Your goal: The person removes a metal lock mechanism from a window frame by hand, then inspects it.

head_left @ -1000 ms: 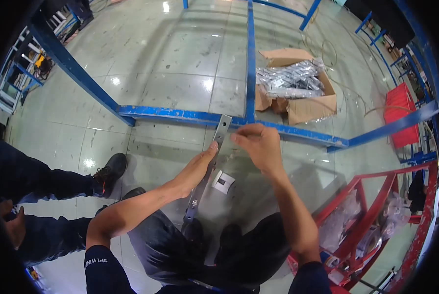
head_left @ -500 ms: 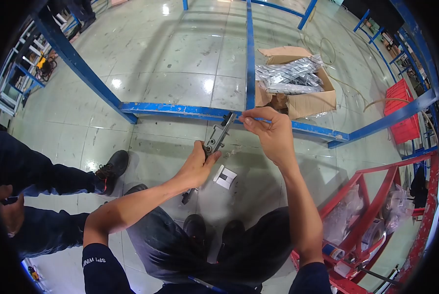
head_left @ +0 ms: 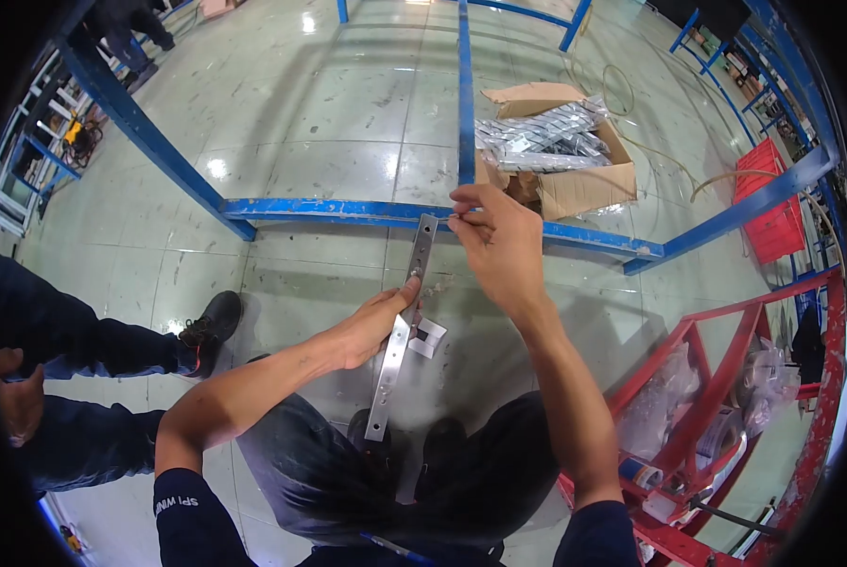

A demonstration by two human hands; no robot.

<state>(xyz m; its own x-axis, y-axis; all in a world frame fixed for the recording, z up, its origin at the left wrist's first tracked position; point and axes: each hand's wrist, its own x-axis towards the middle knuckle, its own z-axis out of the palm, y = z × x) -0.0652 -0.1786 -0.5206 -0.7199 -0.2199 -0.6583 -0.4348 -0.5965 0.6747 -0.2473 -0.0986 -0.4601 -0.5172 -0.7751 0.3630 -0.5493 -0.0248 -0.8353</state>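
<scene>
My left hand (head_left: 371,331) is wrapped round a long metal bar with holes (head_left: 388,378). The bar slants up and away from my lap, its flat silvery face with several holes turned up toward me. My right hand (head_left: 507,248) is beside the bar's far end, apart from it, with thumb and fingers pinched together. Whatever may be between those fingertips is too small to make out. Below the bar, a small white and grey piece (head_left: 430,337) lies on the floor, partly hidden by the bar and my left hand.
A blue metal frame (head_left: 338,210) crosses in front of me. Behind it stands an open cardboard box (head_left: 589,197) of plastic-wrapped parts. At right are a red rack (head_left: 683,454) with wrapped rolls and a red crate (head_left: 767,203). Another person's leg (head_left: 93,331) is close on the left.
My left hand has turned the bar over, so its flat holed face shows instead of the side with fittings. My right hand stays pinched near the far end. The view has shifted slightly.
</scene>
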